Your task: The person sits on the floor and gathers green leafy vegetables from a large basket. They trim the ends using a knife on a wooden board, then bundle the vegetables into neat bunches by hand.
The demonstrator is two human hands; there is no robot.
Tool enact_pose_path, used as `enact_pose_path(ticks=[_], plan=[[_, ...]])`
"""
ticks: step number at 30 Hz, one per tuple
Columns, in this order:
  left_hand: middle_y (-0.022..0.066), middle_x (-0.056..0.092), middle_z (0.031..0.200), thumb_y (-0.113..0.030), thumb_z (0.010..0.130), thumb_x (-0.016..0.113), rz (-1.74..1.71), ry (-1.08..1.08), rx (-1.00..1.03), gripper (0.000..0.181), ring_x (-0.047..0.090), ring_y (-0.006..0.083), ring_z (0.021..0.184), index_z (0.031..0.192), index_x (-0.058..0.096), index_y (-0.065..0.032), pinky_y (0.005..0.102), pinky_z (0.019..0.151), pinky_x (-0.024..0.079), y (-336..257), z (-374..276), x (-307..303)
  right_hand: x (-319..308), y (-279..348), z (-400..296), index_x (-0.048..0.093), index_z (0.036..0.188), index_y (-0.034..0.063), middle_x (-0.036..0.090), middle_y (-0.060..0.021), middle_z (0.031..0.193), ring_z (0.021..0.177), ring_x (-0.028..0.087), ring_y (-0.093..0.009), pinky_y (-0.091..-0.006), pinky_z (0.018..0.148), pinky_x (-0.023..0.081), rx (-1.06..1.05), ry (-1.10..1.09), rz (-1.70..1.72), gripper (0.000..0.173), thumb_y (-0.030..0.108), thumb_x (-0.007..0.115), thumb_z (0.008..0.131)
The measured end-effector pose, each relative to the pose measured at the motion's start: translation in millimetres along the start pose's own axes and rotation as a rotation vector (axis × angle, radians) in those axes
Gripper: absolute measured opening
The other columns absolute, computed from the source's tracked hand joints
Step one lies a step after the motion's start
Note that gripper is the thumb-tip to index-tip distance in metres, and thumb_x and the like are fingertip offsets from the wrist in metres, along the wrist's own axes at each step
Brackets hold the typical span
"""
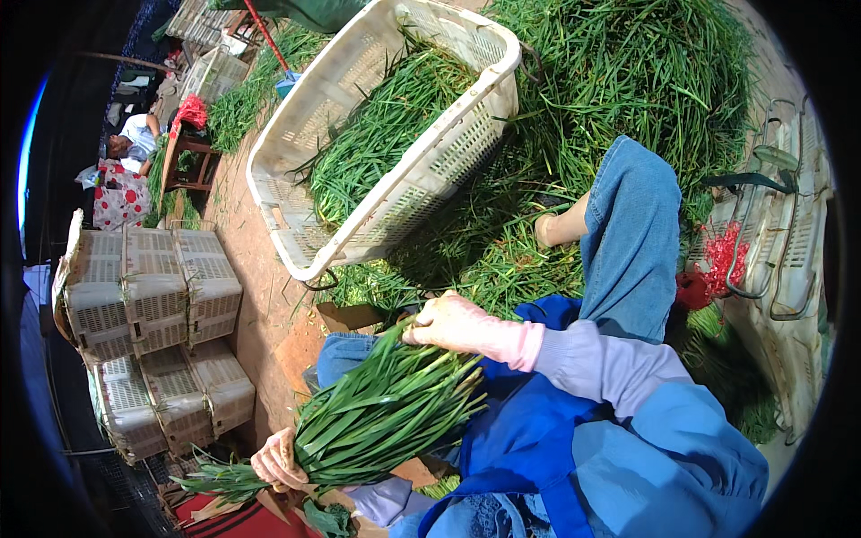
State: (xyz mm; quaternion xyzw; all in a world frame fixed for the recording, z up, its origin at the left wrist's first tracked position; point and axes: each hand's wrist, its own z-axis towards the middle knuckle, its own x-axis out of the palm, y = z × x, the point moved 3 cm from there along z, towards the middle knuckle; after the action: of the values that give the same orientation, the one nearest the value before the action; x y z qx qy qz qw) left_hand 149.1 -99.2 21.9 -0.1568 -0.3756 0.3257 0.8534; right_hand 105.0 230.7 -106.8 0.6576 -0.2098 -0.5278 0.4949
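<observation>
A large bundle of long green leafy stalks, like Chinese chives (pixel 383 410), lies across my lap over a blue apron. My left hand (pixel 279 460), in a pale stained glove, is closed around its narrow leafy end at lower left. My right hand (pixel 444 326), gloved with a pink cuff, is at the bundle's upper edge, its fingers closed on a few leaves. Beyond my hands, a white perforated plastic crate (pixel 383 222) stands tilted in view with more of the greens (pixel 397 128) inside. The pale stalk ends point towards my body.
A big heap of loose greens (pixel 632 74) lies beside the crate and around my foot. Stacked white crates (pixel 155 296) stand left; other crates with metal handles (pixel 794 215) and red plastic strands (pixel 723 259) are right. Another person (pixel 138 138) sits at upper left near a wooden stool (pixel 192 161).
</observation>
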Motion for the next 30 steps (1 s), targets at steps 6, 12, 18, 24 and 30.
enact_pose_path(ticks=[6,12,18,24,30], plan=[[0.006,0.047,0.086,-0.018,0.086,0.047,0.266,-0.072,0.111,0.028,0.05,0.016,0.082,0.107,0.048,0.0009,0.0318,0.089,0.043,1,-11,-12,-9,27,6,0.067,0.09,0.0061,0.066,-0.0055,0.082,0.077,0.06,-0.016,-0.0288,0.073,0.047,0.233,0.057,0.757,0.018,0.021,0.06,0.084],[0.0069,0.045,0.09,-0.019,0.087,0.045,1.011,-0.286,0.342,0.031,0.048,0.0166,0.083,0.11,0.047,0.0019,0.0321,0.088,0.043,3,-32,-34,-69,36,0,0.057,0.084,0.0017,0.057,-0.0052,0.086,0.084,0.055,-0.017,-0.0301,0.081,0.044,-0.231,-0.24,1.051,0.003,0.004,0.055,0.086],[0.0078,0.043,0.093,-0.02,0.088,0.043,1.277,-0.384,0.469,0.034,0.047,0.0171,0.085,0.112,0.046,0.0029,0.0325,0.088,0.043,14,-44,-40,-131,-53,-27,0.061,0.083,0.0034,0.061,-0.0052,0.083,0.081,0.057,-0.017,-0.0318,0.079,0.046,0.107,-0.315,0.88,0.027,0.029,0.056,0.088],[0.0058,0.051,0.083,-0.015,0.094,0.039,0.72,-0.323,0.325,0.03,0.053,0.0149,0.078,0.112,0.048,0.007,0.0322,0.09,0.047,26,-36,-59,-35,-12,-7,0.062,0.105,0.0065,0.063,-0.0166,0.099,0.094,0.06,-0.028,-0.0367,0.081,0.046,0.096,-0.04,0.462,0.044,0.041,0.065,0.078],[0.0001,0.043,0.073,-0.011,0.095,0.034,1.06,-0.166,0.011,0.019,0.045,0.0101,0.071,0.088,0.048,-0.0005,0.0229,0.093,0.04,19,-26,-57,-39,-27,-5,0.066,0.073,0.0051,0.06,-0.0024,0.065,0.058,0.053,-0.009,-0.0262,0.054,0.043,0.242,-0.155,0.77,0.024,0.029,0.068,0.078]])
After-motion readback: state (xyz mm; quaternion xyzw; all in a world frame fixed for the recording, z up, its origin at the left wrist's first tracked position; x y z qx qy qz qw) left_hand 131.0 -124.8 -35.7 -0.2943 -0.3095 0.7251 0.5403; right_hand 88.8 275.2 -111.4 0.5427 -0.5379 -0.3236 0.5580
